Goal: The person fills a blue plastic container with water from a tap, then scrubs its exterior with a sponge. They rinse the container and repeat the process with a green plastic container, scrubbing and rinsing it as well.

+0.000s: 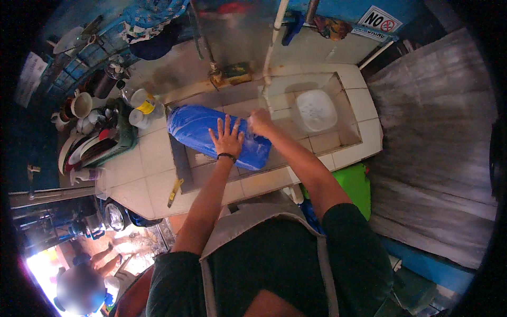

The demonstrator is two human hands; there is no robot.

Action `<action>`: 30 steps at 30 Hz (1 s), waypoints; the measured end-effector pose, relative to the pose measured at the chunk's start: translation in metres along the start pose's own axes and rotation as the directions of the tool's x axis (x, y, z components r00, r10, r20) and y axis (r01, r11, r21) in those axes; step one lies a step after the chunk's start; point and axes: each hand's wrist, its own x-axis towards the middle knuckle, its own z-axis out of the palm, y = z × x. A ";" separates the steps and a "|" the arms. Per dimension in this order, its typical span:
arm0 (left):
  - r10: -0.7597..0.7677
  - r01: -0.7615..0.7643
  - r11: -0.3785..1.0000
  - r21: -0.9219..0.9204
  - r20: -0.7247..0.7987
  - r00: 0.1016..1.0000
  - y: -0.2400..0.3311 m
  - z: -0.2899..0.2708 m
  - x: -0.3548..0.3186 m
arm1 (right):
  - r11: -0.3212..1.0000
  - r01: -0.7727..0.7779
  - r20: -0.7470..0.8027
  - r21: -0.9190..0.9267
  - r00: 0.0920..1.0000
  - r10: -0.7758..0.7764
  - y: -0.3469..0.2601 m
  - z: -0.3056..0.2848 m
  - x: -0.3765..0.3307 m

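The blue jug (211,134) lies on its side in the tiled sink (364,113). The left hand (227,138) presses flat on it, fingers spread; the right hand (260,121) closes around its end. It looks like mid-wash; turning it calls for a firm two-handed hold.

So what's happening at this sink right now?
A person leans over a tiled sink with a big blue container lying on its side in the basin. The left hand is pressed flat on top of it, fingers spread; the right hand is at its far edge. A white tub sits in the right-hand basin.
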 end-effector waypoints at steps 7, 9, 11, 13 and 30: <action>-0.035 0.035 0.999 0.014 -0.003 0.999 0.000 -0.001 -0.005 | 0.681 -0.208 0.219 0.702 0.973 0.071 0.052 0.035 -0.032; -0.051 0.051 0.999 0.005 -0.016 0.999 0.001 -0.001 -0.005 | 0.553 -0.252 0.237 0.794 0.966 0.100 0.069 0.044 -0.062; -0.056 0.056 0.998 0.006 -0.016 0.998 0.001 0.000 -0.005 | 0.805 -0.240 0.261 0.543 0.959 0.110 0.080 0.043 -0.089; -0.060 0.060 0.998 0.012 -0.002 0.998 0.000 0.000 -0.004 | 0.983 -0.073 0.256 0.171 0.966 0.027 0.070 0.035 -0.108; 0.336 -0.333 0.942 -0.048 0.193 0.922 0.034 0.014 0.001 | 0.647 0.007 -0.293 0.762 0.895 0.336 0.047 0.079 -0.112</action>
